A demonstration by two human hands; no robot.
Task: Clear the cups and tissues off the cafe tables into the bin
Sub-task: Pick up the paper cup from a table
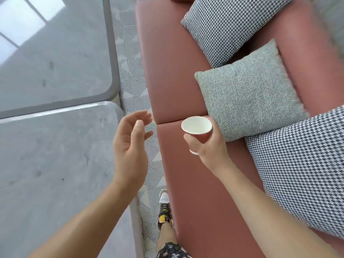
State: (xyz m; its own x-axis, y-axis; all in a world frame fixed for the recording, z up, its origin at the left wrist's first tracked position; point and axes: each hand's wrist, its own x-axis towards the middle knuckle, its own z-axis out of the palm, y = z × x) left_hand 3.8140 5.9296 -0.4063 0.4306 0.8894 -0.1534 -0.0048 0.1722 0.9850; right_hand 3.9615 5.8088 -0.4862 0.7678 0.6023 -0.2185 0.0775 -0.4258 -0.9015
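Head view: the right hand grips a paper cup around its red wall at centre frame, above the red-brown bench. The cup is upright, and its white inside shows no liquid. The left hand hangs open to the left of it, fingers relaxed and holding nothing, over the gap between the bench and the nearer grey table. No bin and no tissues appear in frame.

Step in hand, as judged: carry the cup to the bin.
- Hold the rim level in case of dregs.
- Grip lightly so the thin wall does not buckle.
- Mind the table corner in the narrow aisle over the patterned floor.

No brand, label or writing is legible on the cup. The shoe at lower centre shows a pattern only.
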